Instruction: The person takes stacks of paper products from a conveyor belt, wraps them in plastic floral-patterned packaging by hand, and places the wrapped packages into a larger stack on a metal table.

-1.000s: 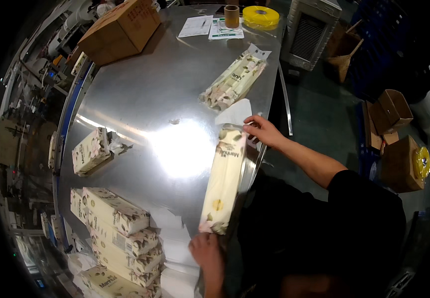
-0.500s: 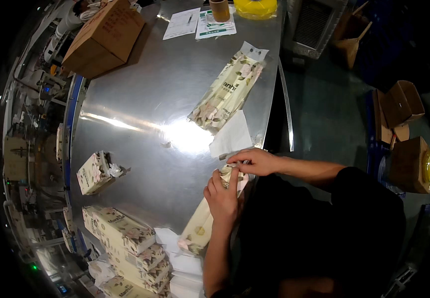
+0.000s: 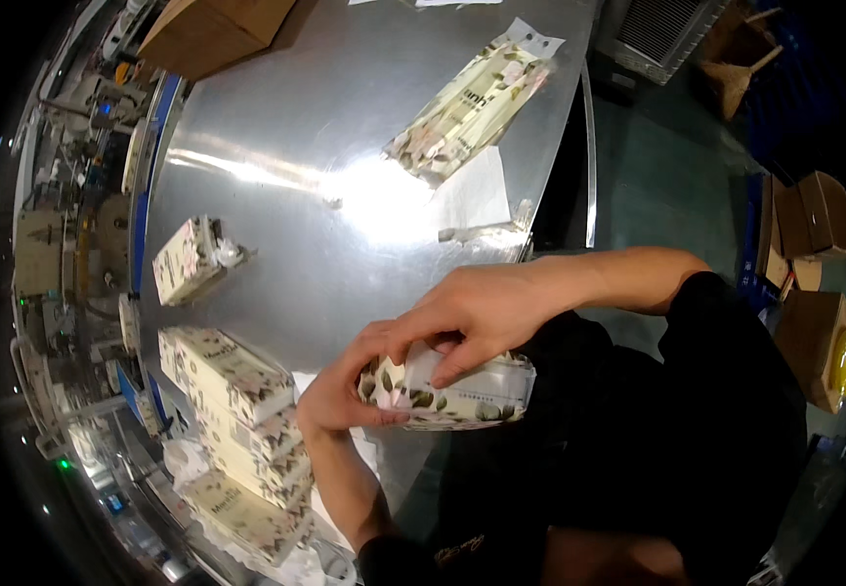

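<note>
A cream tissue pack (image 3: 462, 398) printed with flowers and leaves is held close to my body, above the table's near edge. My left hand (image 3: 350, 376) wraps round its left end, thumb along the near side and fingers over the top. From the right, my right hand (image 3: 491, 308) reaches across it, thumb pressed on the upper face and fingers curled beside my left fingers. Part of the top is hidden under both hands. Farther off on the table lies a flat, long floral wrapper (image 3: 472, 103) with a punched white end.
Several tissue packs (image 3: 232, 376) are stacked at the left. Above them stands a single pack (image 3: 187, 262) with a crumpled end. A white sheet (image 3: 477, 190) lies by the metal table's (image 3: 276, 215) right edge. A cardboard box (image 3: 213, 34) sits far left; other boxes (image 3: 814, 215) are at right.
The tissue pack has been lifted off the table and turned, with a different face upward. Both hands have come nearer and changed their hold. The whole view has shifted, so the table appears higher.
</note>
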The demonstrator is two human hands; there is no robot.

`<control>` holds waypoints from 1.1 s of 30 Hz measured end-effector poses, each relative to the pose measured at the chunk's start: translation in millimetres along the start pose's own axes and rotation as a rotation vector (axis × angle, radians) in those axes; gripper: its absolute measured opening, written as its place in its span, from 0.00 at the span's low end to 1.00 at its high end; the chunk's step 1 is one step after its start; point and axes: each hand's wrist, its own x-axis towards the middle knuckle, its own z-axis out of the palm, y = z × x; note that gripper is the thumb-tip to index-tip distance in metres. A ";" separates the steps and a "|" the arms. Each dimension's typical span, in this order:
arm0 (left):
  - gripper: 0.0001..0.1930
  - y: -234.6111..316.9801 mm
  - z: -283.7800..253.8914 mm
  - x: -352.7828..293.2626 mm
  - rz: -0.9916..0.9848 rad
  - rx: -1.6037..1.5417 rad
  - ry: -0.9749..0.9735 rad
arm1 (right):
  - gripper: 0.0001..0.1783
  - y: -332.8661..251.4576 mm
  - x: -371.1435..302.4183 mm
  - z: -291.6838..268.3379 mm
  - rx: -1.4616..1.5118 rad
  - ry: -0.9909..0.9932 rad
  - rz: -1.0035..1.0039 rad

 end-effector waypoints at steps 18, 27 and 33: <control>0.36 -46.9 32.5 -27.0 0.033 0.072 0.006 | 0.17 17.9 -11.9 51.9 -0.110 -0.145 0.167; 0.35 -37.1 30.2 -12.4 0.031 0.172 -0.039 | 0.10 8.0 -55.5 50.6 -0.049 -0.077 0.219; 0.39 -84.6 24.4 -62.5 0.000 -0.304 0.326 | 0.12 23.4 -145.2 48.3 0.024 -0.154 0.422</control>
